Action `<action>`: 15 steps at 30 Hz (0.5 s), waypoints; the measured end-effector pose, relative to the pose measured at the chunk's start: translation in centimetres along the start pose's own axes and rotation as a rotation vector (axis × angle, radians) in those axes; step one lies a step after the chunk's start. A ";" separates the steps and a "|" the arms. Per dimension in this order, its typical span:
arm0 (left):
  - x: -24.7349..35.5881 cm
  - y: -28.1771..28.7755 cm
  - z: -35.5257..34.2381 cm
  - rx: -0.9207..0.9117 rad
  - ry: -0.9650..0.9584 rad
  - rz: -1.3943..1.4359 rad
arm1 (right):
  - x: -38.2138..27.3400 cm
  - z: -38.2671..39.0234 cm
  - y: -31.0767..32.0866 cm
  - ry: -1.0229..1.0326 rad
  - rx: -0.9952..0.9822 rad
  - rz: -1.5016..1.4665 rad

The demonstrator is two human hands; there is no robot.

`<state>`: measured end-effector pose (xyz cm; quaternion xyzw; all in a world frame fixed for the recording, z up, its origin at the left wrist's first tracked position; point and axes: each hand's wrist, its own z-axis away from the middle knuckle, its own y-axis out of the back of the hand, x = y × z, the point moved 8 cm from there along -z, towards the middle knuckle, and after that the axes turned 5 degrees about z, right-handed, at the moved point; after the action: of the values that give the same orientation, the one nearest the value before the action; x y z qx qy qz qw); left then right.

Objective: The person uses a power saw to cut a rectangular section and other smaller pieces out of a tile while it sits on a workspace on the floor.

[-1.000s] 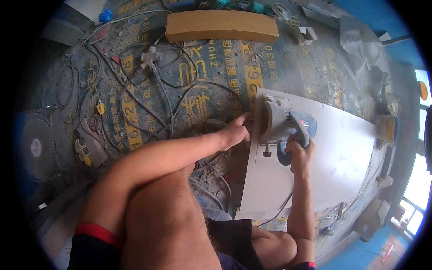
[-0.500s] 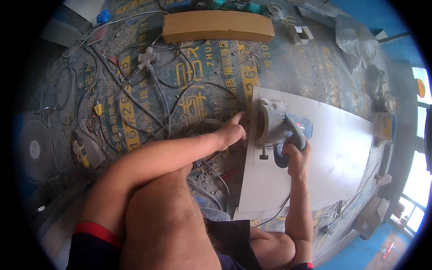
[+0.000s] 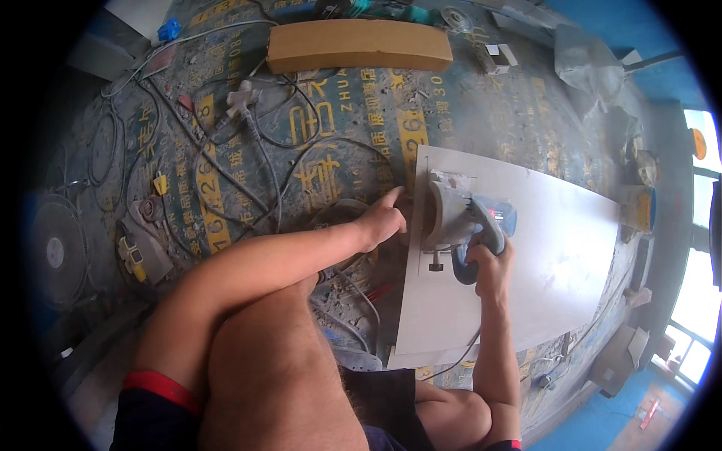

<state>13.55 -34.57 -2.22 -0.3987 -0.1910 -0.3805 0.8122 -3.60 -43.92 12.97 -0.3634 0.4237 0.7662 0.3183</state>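
Nearest are two bare legs [image 3: 278,368]. Past them, to the right, a big pale board [image 3: 549,286] lies flat on the dusty green floor sheet [image 3: 519,120]. It is thin, smooth and shiny. On its left part sits one power saw [image 3: 459,219], with a curved grey guard [image 3: 450,203], a blue body [image 3: 504,215], a dark handle [image 3: 492,231] and one black knob [image 3: 435,266] on its near side. The right hand [image 3: 492,264] has its grip wrapped around the handle. The left hand [image 3: 382,224] is just left of the board, one finger poking forward; I cannot tell if its grip holds anything. That makes two hands and one saw. Farther left is one yellow plug [image 3: 160,184]. Farther still lies one long brown box [image 3: 361,45].
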 end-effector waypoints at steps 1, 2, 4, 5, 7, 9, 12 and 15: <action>-0.1 0.1 0.0 0.009 0.003 -0.001 | -0.2 0.1 -0.2 -0.006 0.000 -0.010; -0.1 0.2 0.0 0.015 0.005 -0.001 | -0.2 0.2 -0.2 -0.011 0.001 -0.018; 0.0 0.2 0.1 0.018 0.013 -0.028 | 0.3 -0.1 -0.1 -0.019 -0.005 -0.018; -0.1 0.3 0.1 0.020 0.018 -0.041 | 0.5 -0.2 -0.1 -0.024 -0.008 -0.018; -0.2 0.3 0.1 0.005 0.016 -0.005 | 0.4 -0.1 -0.2 -0.021 -0.016 -0.004; -0.1 0.0 0.0 -0.005 0.018 0.015 | 0.5 -0.1 0.0 -0.013 -0.016 0.006; 0.5 -0.4 0.4 -0.003 0.034 0.045 | 0.9 -0.2 0.2 -0.003 -0.013 0.003; 0.9 -0.2 1.0 0.007 0.022 0.073 | 0.2 -0.1 0.0 0.000 -0.002 -0.025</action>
<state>14.01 -34.25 -0.93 -0.3983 -0.1686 -0.3546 0.8289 -3.71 -43.98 12.77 -0.3690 0.4185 0.7626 0.3274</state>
